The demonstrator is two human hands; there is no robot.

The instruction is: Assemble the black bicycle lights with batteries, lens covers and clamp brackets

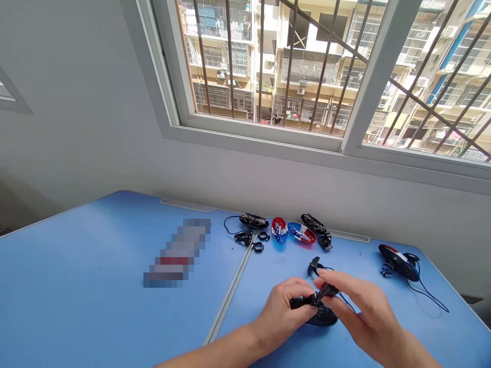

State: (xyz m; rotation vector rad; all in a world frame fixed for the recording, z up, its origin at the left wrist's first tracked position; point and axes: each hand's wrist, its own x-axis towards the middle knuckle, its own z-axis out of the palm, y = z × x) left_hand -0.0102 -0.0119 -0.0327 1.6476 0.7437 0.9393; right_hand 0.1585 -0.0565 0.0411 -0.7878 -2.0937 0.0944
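Observation:
My left hand (pixel 286 312) pinches a black clamp-like plastic part (pixel 297 302) between thumb and fingertips. From the other side, my right hand (pixel 362 309) grips a small black plastic piece (pixel 328 290) that meets the part in my left hand. Just beneath both hands sits a black oval unit (pixel 322 318), largely covered by the fingers. Beyond the fingertips a black ring bracket (pixel 314 267) shows, with a thin black cable beside it. Whether these black parts are joined is hard to see.
Toward the wall lie a black oval unit with a cable (pixel 253 221), loose black rings (pixel 258 247), two red-and-blue oval shells (pixel 280 231) and another black unit (pixel 313 224). A cabled oval unit (pixel 399 261) rests at right. A blurred-out object (pixel 178 253) lies left on the blue table (pixel 95 266).

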